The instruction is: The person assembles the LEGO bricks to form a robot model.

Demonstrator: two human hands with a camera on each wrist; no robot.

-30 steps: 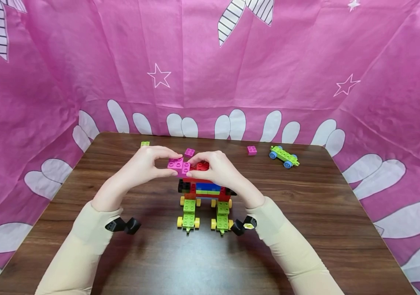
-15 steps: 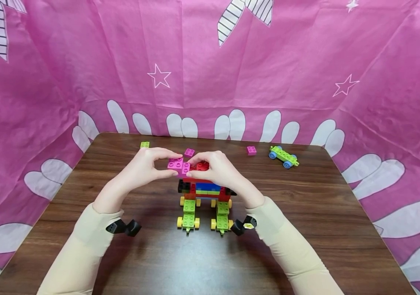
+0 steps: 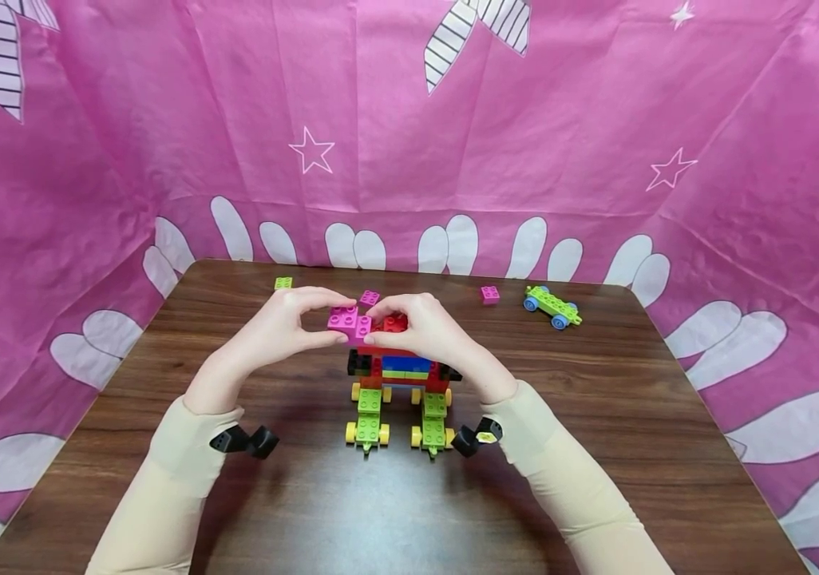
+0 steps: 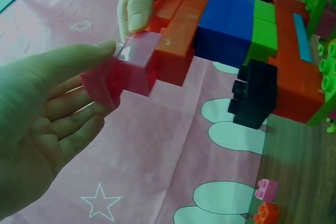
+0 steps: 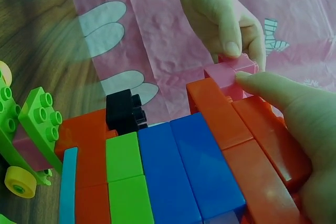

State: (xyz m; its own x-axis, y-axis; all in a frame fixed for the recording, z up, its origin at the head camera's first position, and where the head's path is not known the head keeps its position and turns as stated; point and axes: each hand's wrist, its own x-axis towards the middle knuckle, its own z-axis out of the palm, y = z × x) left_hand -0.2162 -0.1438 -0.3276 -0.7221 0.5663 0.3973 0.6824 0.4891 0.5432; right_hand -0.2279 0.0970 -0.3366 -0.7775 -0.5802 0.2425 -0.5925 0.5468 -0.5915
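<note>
A toy figure of building bricks stands mid-table, its blue brick (image 3: 407, 365) above green ones, on two green wheeled bases (image 3: 368, 431). Two joined pink bricks jut from the left of its red top (image 4: 181, 45). My left hand (image 3: 276, 323) pinches the outer pink brick (image 4: 102, 82) between thumb and fingers. On the inner pink brick (image 4: 139, 61), beside the red bricks, my right hand (image 3: 431, 327) has its thumb and forefinger. A black brick (image 5: 123, 111) sticks out lower on the figure's side. My right hand hides part of the red top in the head view.
Behind the figure lie a loose pink brick (image 3: 369, 298), another pink brick (image 3: 490, 295) and a lime green brick (image 3: 283, 283). A green car base (image 3: 551, 307) with blue wheels stands at the back right. Pink cloth (image 3: 395, 144) encloses the brown wooden table (image 3: 596, 447).
Both hands keep their hold on the pink bricks. The left forearm has shifted very slightly to the right, and the head view has tilted a little.
</note>
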